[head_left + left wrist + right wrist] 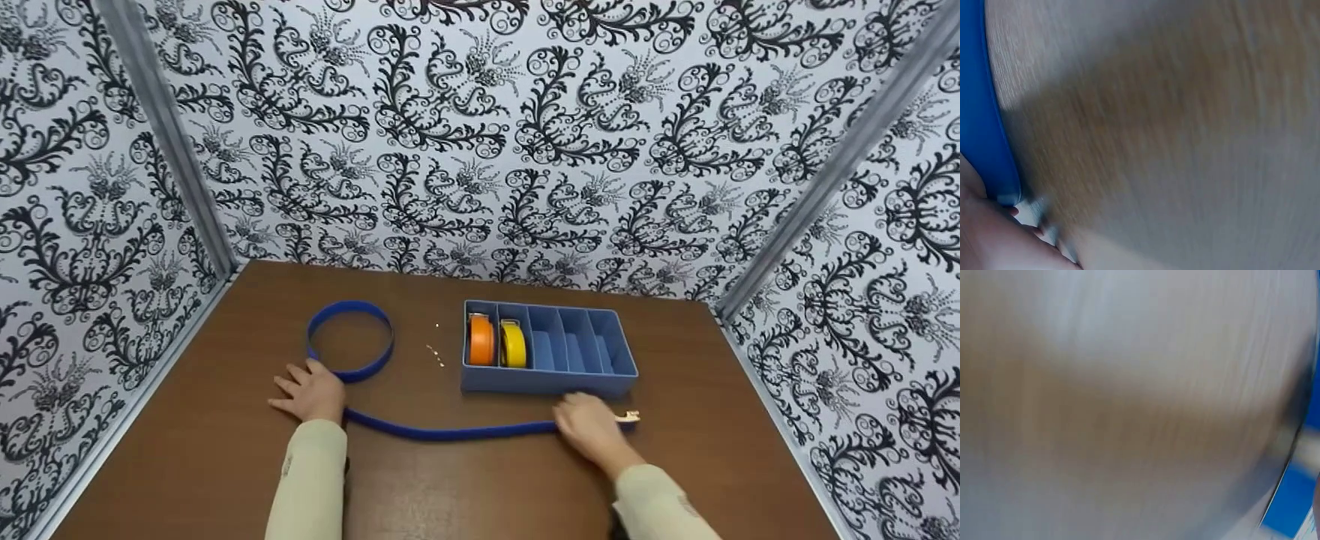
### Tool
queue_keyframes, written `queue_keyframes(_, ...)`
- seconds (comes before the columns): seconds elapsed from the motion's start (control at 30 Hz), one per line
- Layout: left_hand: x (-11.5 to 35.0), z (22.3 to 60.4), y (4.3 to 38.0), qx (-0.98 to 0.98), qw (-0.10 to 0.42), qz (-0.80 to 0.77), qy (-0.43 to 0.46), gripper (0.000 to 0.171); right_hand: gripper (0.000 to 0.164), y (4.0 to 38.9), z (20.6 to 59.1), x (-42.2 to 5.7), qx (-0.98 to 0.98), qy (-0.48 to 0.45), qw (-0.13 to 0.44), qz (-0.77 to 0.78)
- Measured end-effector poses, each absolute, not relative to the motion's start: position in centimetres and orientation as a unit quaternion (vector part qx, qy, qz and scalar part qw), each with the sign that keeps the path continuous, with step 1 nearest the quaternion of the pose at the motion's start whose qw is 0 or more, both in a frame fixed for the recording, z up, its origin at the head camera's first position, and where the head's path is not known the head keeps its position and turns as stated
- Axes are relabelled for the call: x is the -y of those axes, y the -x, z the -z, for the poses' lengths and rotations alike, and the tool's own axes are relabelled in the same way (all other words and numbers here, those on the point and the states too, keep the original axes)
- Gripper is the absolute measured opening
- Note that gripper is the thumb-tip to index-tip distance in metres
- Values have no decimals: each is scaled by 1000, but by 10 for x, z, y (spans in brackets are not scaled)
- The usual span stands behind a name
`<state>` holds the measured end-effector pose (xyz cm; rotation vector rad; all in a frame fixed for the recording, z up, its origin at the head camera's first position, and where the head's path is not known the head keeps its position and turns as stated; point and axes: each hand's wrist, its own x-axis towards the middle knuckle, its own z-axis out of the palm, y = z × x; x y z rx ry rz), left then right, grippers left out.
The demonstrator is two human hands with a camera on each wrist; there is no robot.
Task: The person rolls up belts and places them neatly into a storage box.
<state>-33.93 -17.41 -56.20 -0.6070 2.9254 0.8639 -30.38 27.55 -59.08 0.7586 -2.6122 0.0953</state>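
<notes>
Blue belt (450, 433), one, on the brown table (420, 487); clock directions as in the head view, patterned wall (465, 142) at 12.
- Round coil of the belt: at 1 o'clock from the left hand.
- Left hand (313, 394): fingers splayed, released, palm over the band where coil meets straight run.
- Straight run: from the left hand toward 3 o'clock, bowed slightly.
- Blue-grey box (547, 381): at 11 o'clock from the right hand; orange belt (481, 343) and yellow belt (514, 346) in its two leftmost compartments.
- Right hand (590, 424): blurred; fingers curled, grasping the belt near its end.
- Gold-coloured buckle (628, 417): at 3 o'clock from the right hand.

Risk, as judged: a pull by the right hand could drag the coil out of round; too light a left palm would permit it.

Views: the left wrist view gives the band's broad flat face, a narrow line in the head view; only the latter shows box and buckle.
</notes>
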Motion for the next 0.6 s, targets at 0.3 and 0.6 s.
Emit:
queue_keyframes(0.3,171,557,335,-941,2,-273,200,49,58,293,583,-142,934,-347,83,14)
queue_keyframes(0.6,171,565,341,-948,8,-252,197,49,30,281,594,-82,900,-391,190,28)
